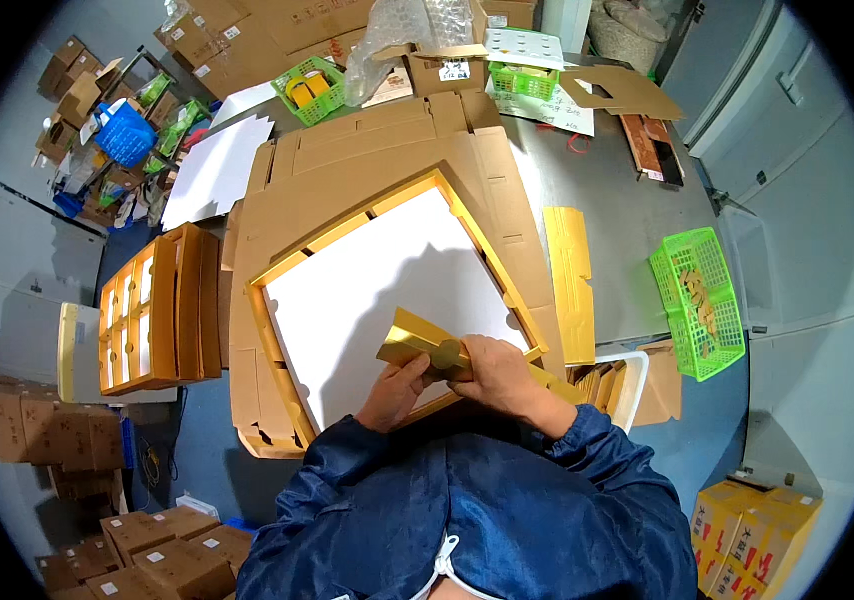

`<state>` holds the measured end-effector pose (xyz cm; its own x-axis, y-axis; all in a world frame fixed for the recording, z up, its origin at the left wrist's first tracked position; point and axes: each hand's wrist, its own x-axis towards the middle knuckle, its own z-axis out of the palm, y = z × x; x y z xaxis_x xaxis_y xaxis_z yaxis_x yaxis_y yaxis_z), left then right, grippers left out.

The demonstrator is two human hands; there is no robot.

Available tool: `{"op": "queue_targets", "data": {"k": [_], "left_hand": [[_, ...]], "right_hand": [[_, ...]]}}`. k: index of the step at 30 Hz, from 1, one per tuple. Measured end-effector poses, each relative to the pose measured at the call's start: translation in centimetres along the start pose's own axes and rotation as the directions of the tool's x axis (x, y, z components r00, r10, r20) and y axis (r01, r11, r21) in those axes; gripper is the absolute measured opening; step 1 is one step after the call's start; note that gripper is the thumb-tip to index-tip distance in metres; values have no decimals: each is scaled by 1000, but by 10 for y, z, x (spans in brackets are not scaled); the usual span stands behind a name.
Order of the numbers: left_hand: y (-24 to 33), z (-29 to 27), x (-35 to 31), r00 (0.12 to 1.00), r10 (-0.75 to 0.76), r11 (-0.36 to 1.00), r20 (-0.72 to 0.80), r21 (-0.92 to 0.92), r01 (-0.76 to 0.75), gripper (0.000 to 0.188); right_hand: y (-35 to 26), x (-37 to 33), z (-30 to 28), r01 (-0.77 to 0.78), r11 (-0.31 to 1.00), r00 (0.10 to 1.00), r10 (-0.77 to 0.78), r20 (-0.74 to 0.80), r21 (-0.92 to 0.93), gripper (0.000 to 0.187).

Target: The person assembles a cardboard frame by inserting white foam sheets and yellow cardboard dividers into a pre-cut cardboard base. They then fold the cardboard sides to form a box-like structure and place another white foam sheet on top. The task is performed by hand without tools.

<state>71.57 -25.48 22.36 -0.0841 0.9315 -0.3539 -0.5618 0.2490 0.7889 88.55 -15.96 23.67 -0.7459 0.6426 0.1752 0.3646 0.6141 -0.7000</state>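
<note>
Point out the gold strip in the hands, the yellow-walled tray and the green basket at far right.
Gold strip (414,337): head view, its face left of the fingers.
Yellow-walled tray (332,290): head view, bare white floor.
Green basket (670,297): head view, left wall.

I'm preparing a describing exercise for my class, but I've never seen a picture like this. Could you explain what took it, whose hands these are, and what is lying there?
No machine is working here: these are a person's own bare hands, left hand and right hand. A wide fisheye camera worn on the head looks down, so straight edges bend near the rim. The picture's left is the person's left.

On the grey table lies flattened brown cardboard, and on that a shallow gold frame with a white inside. To its right is a flat gold piece; farther right is a green basket.

Both hands hold a folded gold strip above the near side of the frame.
</note>
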Motion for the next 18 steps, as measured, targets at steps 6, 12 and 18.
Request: {"op": "queue_targets", "data": {"k": [6, 12, 18], "left_hand": [[27, 5, -11, 990, -92, 868, 106, 496, 28, 29], [31, 20, -9, 997, 63, 820, 50, 566, -81, 34], [53, 19, 2, 991, 101, 992, 92, -89, -93, 38]], "right_hand": [[-9, 6, -24, -160, 985, 923, 130, 363, 56, 37], [4, 14, -42, -355, 882, 775, 93, 625, 309, 37], [24, 6, -30, -222, 856, 907, 6, 421, 467, 70]]}}
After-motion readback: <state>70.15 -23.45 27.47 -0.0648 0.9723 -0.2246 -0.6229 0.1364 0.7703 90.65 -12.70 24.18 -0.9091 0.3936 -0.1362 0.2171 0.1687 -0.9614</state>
